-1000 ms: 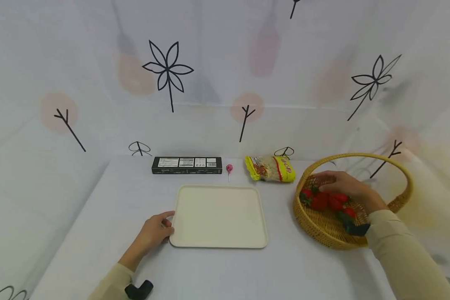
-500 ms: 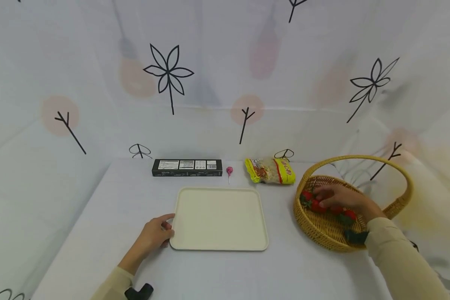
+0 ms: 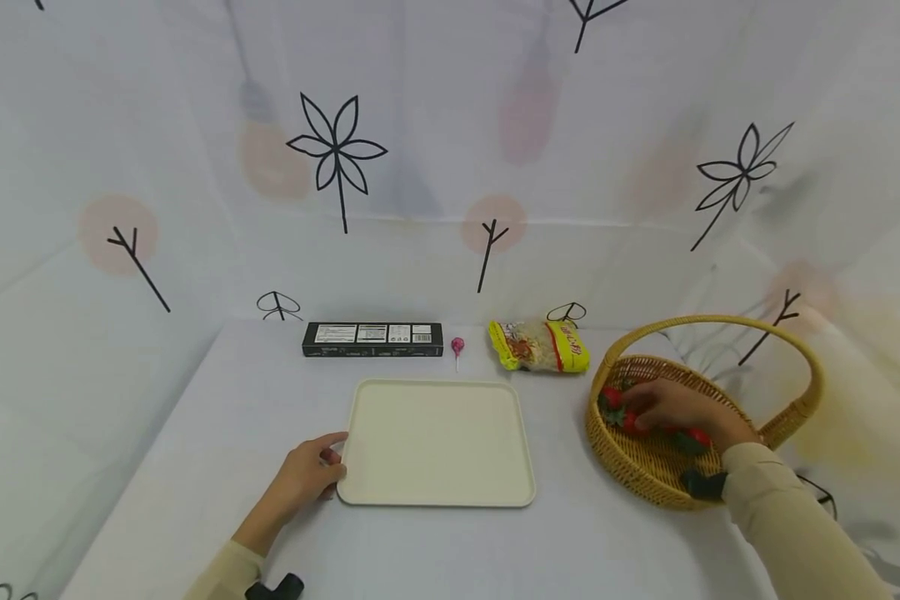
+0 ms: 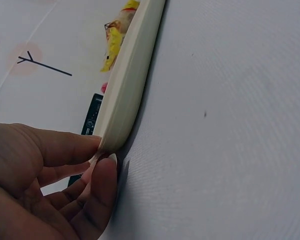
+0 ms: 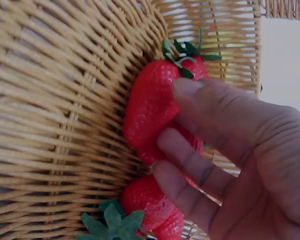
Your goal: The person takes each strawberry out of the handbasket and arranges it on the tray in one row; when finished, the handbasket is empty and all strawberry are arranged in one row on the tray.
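Observation:
A cream rectangular tray (image 3: 437,443) lies mid-table. My left hand (image 3: 307,473) pinches its left edge; in the left wrist view the thumb and fingers (image 4: 72,147) meet at the tray's corner (image 4: 121,112). On the right stands a wicker basket (image 3: 630,479) with a tall handle, holding several red strawberries (image 3: 612,397) with green leaves. Inside it my right hand (image 3: 671,410) curls its thumb and fingers about one strawberry (image 5: 152,102), which still sits against the basket wall. Another strawberry (image 5: 147,200) lies under the fingertips. The hand partly hides the fruit.
Along the back of the table are a long black box (image 3: 372,340), a pink lollipop (image 3: 457,345) and a yellow snack packet (image 3: 540,347). Behind them hangs a white cloth (image 3: 420,183) with drawn flowers. The basket handle arches above my right hand.
My right hand has drawn slightly towards me and lower into the basket, its fingers closing in on the strawberries. The left hand stays at the tray's edge. The head view has tilted slightly.

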Action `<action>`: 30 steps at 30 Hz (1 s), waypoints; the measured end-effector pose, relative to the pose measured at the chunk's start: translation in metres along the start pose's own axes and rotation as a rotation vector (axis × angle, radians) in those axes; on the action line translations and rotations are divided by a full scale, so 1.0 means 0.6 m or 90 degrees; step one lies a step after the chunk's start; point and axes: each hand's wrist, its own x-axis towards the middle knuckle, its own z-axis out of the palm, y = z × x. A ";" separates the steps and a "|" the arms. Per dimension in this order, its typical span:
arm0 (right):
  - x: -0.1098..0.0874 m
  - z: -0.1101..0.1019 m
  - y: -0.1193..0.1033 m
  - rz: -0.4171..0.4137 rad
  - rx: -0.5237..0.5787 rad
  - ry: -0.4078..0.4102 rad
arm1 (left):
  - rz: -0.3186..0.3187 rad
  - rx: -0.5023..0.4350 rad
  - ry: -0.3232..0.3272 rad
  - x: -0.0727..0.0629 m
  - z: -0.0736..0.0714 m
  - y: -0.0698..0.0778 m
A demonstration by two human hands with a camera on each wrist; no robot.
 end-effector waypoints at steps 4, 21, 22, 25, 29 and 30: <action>0.002 0.003 -0.007 0.007 -0.024 -0.003 | 0.001 0.002 0.002 0.000 0.000 -0.002; 0.000 0.013 -0.039 0.101 -0.043 -0.048 | -0.006 -0.002 0.002 0.001 0.002 -0.009; 0.000 0.014 -0.038 0.101 -0.042 -0.051 | -0.007 -0.004 0.001 0.001 0.002 -0.010; 0.001 0.015 -0.033 0.111 -0.036 -0.051 | -0.007 -0.010 0.000 0.000 0.002 -0.010; 0.003 0.013 -0.023 0.124 -0.026 -0.052 | 0.002 -0.017 -0.001 -0.001 0.001 -0.007; 0.003 0.012 -0.021 0.124 -0.024 -0.052 | 0.003 -0.018 -0.002 -0.002 0.000 -0.007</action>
